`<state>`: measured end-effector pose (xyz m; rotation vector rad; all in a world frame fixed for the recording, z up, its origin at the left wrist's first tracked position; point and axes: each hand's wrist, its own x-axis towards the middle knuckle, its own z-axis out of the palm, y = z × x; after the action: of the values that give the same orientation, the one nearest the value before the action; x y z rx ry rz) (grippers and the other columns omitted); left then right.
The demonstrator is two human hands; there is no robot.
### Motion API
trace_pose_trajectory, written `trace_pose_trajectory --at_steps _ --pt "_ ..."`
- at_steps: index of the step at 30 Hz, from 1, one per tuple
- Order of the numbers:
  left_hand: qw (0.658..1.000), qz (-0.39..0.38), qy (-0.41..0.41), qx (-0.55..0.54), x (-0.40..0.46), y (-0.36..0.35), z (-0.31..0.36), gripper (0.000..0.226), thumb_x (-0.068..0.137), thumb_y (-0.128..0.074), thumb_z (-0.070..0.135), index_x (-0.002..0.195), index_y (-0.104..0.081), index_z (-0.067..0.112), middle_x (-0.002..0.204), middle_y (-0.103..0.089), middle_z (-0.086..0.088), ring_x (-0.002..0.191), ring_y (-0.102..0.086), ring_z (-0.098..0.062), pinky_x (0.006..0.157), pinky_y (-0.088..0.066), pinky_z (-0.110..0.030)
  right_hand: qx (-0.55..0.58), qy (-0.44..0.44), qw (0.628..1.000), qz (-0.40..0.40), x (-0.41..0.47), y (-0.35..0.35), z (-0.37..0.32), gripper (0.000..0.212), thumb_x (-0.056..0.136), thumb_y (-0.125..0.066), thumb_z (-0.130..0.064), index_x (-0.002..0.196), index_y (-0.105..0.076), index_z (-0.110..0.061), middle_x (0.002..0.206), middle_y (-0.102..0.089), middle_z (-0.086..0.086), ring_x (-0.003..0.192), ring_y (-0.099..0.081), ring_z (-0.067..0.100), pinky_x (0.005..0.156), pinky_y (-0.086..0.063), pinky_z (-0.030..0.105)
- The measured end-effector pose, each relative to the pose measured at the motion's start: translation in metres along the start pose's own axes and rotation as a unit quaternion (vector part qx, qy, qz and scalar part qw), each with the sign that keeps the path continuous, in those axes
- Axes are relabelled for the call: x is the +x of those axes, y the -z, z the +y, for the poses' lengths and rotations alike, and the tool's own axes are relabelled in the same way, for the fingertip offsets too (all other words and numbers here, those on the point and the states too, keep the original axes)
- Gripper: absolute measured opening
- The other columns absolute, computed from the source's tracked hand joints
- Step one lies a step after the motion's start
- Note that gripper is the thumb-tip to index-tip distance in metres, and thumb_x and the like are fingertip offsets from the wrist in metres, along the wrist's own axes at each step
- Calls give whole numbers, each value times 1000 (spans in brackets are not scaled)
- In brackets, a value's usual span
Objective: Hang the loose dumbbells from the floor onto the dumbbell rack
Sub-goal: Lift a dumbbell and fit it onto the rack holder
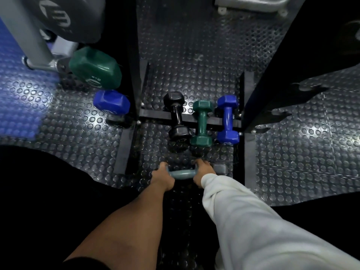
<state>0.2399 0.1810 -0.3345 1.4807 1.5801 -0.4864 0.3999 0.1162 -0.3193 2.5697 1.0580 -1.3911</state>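
Hands: left hand [162, 176] and right hand [202, 173] both wrapped around grey dumbbell [182, 174], lower centre.
Purpose: probably steadying weight for rack [155, 115].

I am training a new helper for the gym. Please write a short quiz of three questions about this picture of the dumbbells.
1. True or false: both hands grip one grey dumbbell.
2. How many dumbbells lie across the black bar ahead of the hands?
3. Which of those lies furthest to the right? A) black B) green C) blue

Key:
1. True; the left hand and right hand hold it at its two ends.
2. Three: black dumbbell, green dumbbell, blue dumbbell.
3. C
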Motion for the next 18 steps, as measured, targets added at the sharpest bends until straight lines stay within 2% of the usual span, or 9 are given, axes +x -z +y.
trace_pose_trajectory --at_steps 4,8,12,14,16,18 --pt "1000 17 -7 -2 -5 4 5 46 95 -59 16 136 -44 31 130 -50 -19 110 -59 -34 97 -54 -42 20 -5 1000 22 -6 4 -2 43 89 -60 -10 130 -50 -17 138 -48 11 124 -53 35 103 -47 41" --pt "999 39 -20 -12 -19 17 17 45 93 -57 14 128 -45 37 124 -49 -15 106 -58 -34 93 -55 -44 45 -9 998 51 -20 14 -7 41 91 -56 -10 131 -51 -20 138 -48 10 120 -56 36 102 -48 41" --pt "997 57 -42 -42 -43 34 32 47 91 -56 6 121 -47 40 121 -49 -11 91 -59 -27 71 -53 -37 86 -22 992 92 -42 33 -16 49 88 -57 -7 134 -51 -26 138 -48 8 120 -56 33 101 -46 35" --pt "995 66 -62 -52 -58 43 42 49 90 -57 5 122 -48 42 121 -48 -9 91 -59 -26 72 -54 -36 130 -42 984 118 -55 45 -19 46 89 -57 -7 130 -56 -28 132 -51 10 111 -57 31 95 -45 29" --pt "991 77 -88 -59 -76 55 54 52 90 -58 7 124 -50 44 123 -46 -8 93 -59 -27 79 -56 -39 201 -71 966 145 -69 59 -21 39 93 -53 -10 126 -58 -30 127 -56 14 93 -53 29 86 -44 25" --pt "987 91 -120 -58 -95 70 68 53 90 -57 7 128 -50 45 124 -44 -6 92 -57 -27 78 -53 -37 269 -82 945 169 -84 75 -25 32 96 -51 -11 122 -59 -29 121 -62 13 88 -52 26 79 -44 25"
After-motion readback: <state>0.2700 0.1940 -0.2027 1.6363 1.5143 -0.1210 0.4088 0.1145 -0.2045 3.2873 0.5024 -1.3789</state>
